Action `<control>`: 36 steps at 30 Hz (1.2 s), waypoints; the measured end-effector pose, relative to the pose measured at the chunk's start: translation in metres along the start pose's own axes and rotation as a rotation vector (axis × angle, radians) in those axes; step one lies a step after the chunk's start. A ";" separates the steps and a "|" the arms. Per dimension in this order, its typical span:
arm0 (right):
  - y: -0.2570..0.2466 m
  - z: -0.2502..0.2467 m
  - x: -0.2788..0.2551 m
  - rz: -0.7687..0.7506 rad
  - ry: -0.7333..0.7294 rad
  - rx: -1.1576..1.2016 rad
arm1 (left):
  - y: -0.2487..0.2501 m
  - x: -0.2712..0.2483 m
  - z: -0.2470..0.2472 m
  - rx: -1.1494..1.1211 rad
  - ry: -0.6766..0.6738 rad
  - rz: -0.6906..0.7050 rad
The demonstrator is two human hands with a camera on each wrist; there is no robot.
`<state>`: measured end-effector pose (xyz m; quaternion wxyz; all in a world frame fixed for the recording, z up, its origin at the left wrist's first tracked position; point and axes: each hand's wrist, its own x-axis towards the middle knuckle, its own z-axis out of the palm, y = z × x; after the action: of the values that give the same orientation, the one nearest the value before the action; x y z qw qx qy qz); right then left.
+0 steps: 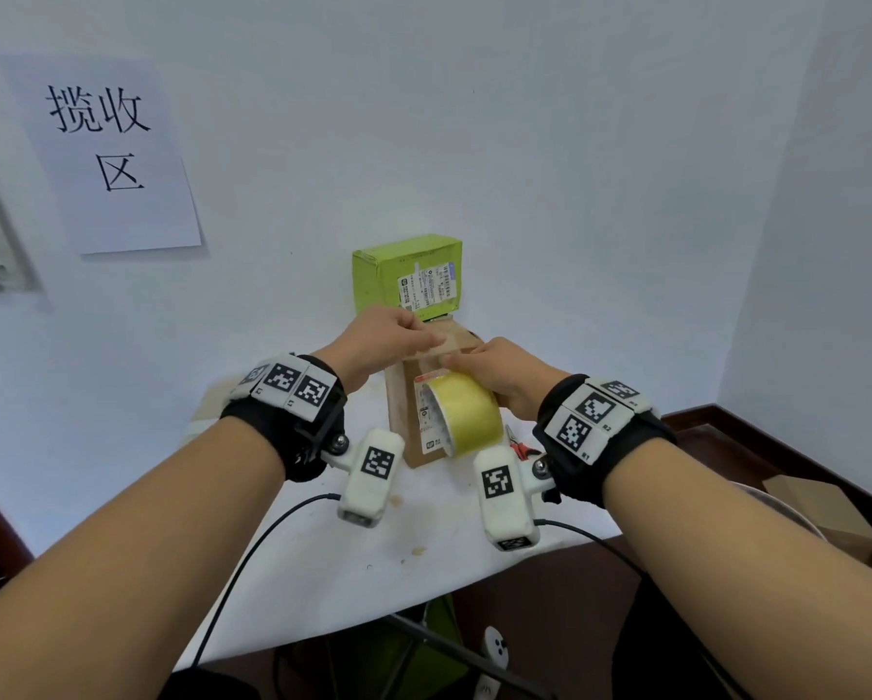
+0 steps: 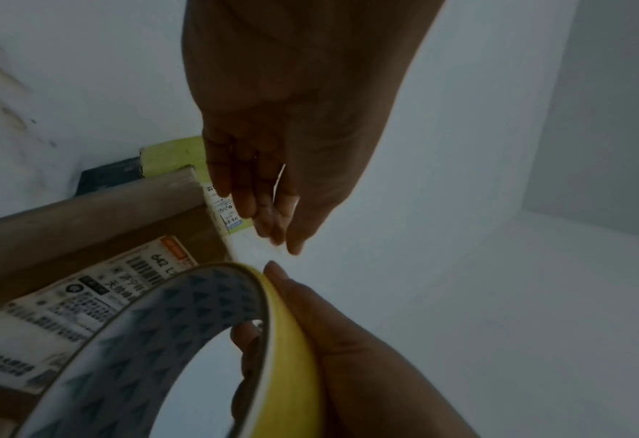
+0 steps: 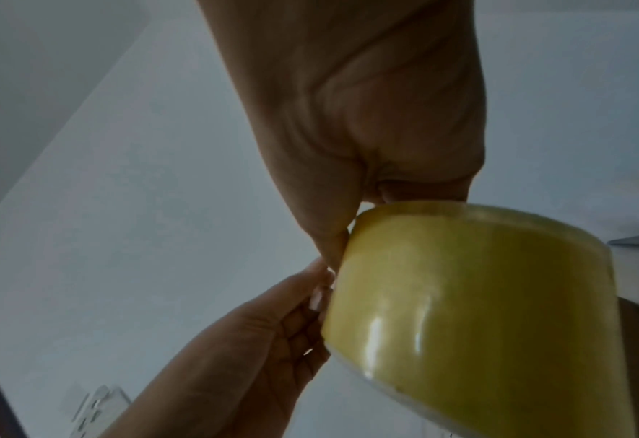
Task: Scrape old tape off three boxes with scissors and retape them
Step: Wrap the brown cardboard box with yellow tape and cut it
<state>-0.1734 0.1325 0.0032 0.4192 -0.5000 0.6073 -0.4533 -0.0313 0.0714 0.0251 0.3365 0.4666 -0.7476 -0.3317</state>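
The right hand [image 1: 494, 371] grips the yellow tape roll [image 1: 467, 414] above the brown box [image 1: 403, 426], while the left hand [image 1: 388, 336] seemingly pinches its pulled strip [image 1: 436, 348].

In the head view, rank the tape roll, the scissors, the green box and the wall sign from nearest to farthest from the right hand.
1. Tape roll: held in the right hand, over the brown box.
2. Scissors: on the table, just below the right wrist.
3. Green box: behind, against the wall.
4. Wall sign: far upper left.
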 end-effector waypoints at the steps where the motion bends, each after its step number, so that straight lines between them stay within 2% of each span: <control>1: 0.000 -0.001 -0.001 0.024 0.025 0.011 | 0.000 0.001 0.000 0.000 0.009 0.016; 4: 0.002 -0.003 -0.002 0.046 0.062 0.034 | -0.002 0.003 -0.001 -0.005 0.072 0.040; 9: -0.005 0.000 -0.011 0.067 -0.067 0.136 | -0.006 0.003 0.004 0.022 0.172 0.092; 12: -0.007 0.002 -0.015 0.027 -0.066 0.105 | -0.009 0.005 0.003 0.007 0.195 0.113; 15: -0.012 0.003 -0.016 -0.012 -0.061 -0.017 | -0.012 0.007 0.003 0.012 0.201 0.137; 20: -0.020 0.005 -0.011 -0.065 -0.044 -0.364 | -0.019 0.013 0.004 -0.003 0.232 0.171; 24: -0.012 0.009 -0.004 0.037 -0.040 -0.463 | -0.027 0.018 0.006 0.011 0.190 0.164; 26: -0.014 0.008 0.001 0.049 -0.045 -0.439 | -0.033 0.023 0.007 -0.006 0.189 0.158; 28: -0.018 0.006 0.004 0.016 -0.054 -0.304 | -0.034 0.028 0.005 -0.026 0.203 0.155; 31: -0.021 0.005 0.007 0.060 -0.093 -0.119 | -0.036 0.039 -0.002 -0.033 0.218 0.160; 34: -0.019 0.006 0.012 0.075 -0.110 -0.121 | -0.039 0.046 -0.008 0.006 0.203 0.170; 36: -0.019 0.005 0.015 0.047 -0.089 -0.205 | -0.041 0.047 -0.007 0.018 0.173 0.178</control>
<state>-0.1665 0.1149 0.0200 0.4030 -0.5455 0.6429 -0.3560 -0.0223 0.0128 0.0050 0.4239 0.4283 -0.7571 -0.2524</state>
